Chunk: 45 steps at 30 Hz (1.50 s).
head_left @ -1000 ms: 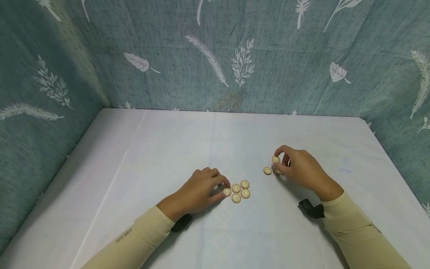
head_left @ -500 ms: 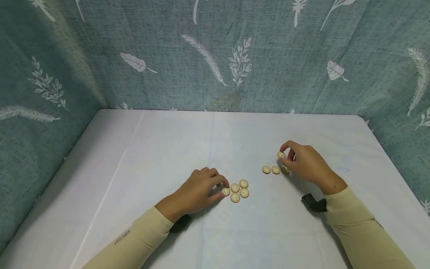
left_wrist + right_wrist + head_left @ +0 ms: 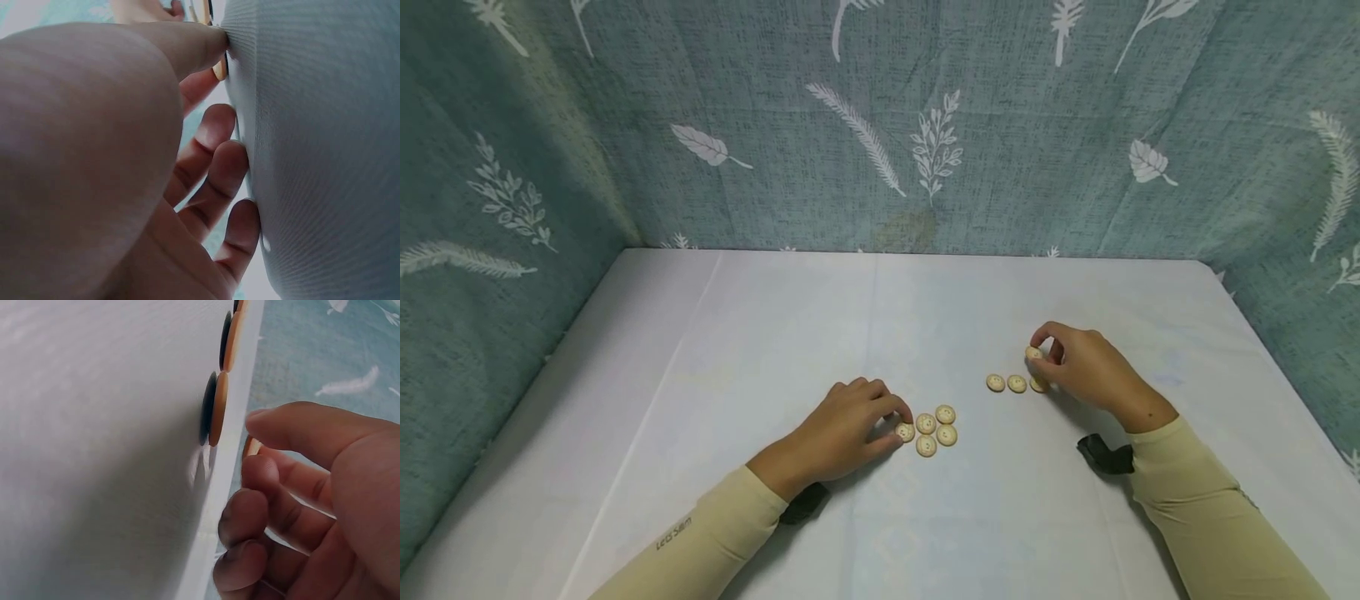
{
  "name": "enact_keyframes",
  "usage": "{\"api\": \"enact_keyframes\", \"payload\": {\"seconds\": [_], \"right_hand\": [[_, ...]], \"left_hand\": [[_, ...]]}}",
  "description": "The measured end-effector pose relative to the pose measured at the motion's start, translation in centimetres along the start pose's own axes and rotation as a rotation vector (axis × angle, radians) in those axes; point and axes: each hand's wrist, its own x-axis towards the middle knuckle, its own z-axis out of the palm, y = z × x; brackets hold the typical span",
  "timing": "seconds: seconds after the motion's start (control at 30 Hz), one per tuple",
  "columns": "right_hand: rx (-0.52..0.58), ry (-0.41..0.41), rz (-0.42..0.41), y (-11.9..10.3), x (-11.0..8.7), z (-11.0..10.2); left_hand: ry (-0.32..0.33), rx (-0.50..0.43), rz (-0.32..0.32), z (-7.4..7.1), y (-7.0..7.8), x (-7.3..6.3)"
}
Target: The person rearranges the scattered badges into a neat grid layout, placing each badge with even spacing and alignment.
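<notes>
Round pale wooden buttons lie on the white table in two groups. My left hand rests low on the table, its thumb and index finger pinching the leftmost button of the nearer group; in the left wrist view the thumb mostly covers that button. My right hand pinches another button between thumb and index finger. The right wrist view has this held button raised off the tabletop. Below it is a row of three buttons, the rightmost partly covered by the right thumb.
Several more buttons sit close together, two by two, just right of the left fingertips. White cloth covers the table. Green leaf-patterned fabric hangs behind and at both sides. A dark strap piece hangs at the right wrist.
My right hand has shifted to the right with its button, lately dipping slightly nearer the row. The row's middle and right buttons show more than before. My left hand stays put.
</notes>
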Motion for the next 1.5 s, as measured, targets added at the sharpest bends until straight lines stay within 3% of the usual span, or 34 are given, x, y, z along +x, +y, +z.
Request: {"api": "enact_keyframes", "payload": {"seconds": [0.8, 1.5], "right_hand": [[0.017, -0.057, -0.005, 0.75, 0.34, 0.42], [0.0, -0.043, -0.017, 0.37, 0.09, 0.53]], "left_hand": [[-0.013, 0.0, -0.01, 0.15, -0.01, 0.06], [-0.018, -0.007, -0.005, 0.08, 0.05, -0.22]]}}
